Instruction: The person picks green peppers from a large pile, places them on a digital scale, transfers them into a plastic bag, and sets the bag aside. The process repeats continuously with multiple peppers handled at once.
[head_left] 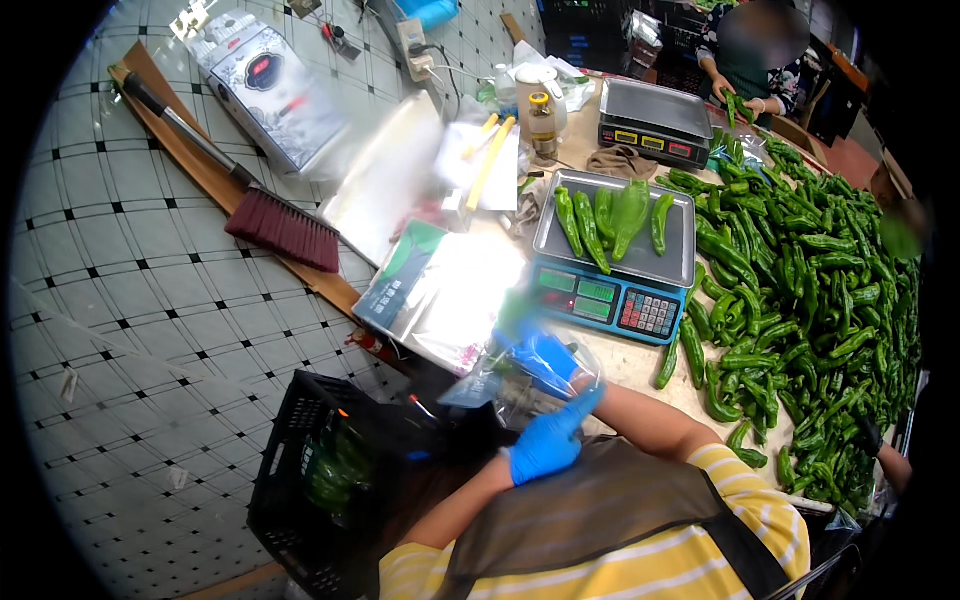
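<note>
My left hand [545, 443], in a blue glove, is closed on the edge of a clear plastic bag [505, 398], one finger stretched along it. Just beyond is my right hand [545, 358], also blue-gloved and reaching through or behind the film. Motion smears its fingers, with a green blur at their tips that I cannot make out. Ahead of my hands stands a blue digital scale [603, 303]. Several long green peppers [630, 218] lie on its metal pan [675, 215]. A large heap of green peppers [780, 290] covers the table to the right.
A black crate [290, 470] with bagged green contents is at lower left. Near my hands stands an open carton [405, 270] with bright plastic film. Farther back are a second scale [655, 115], a jar [542, 128] and a co-worker's hands [735, 98] holding peppers. A dark-gloved hand [868, 432] is at right.
</note>
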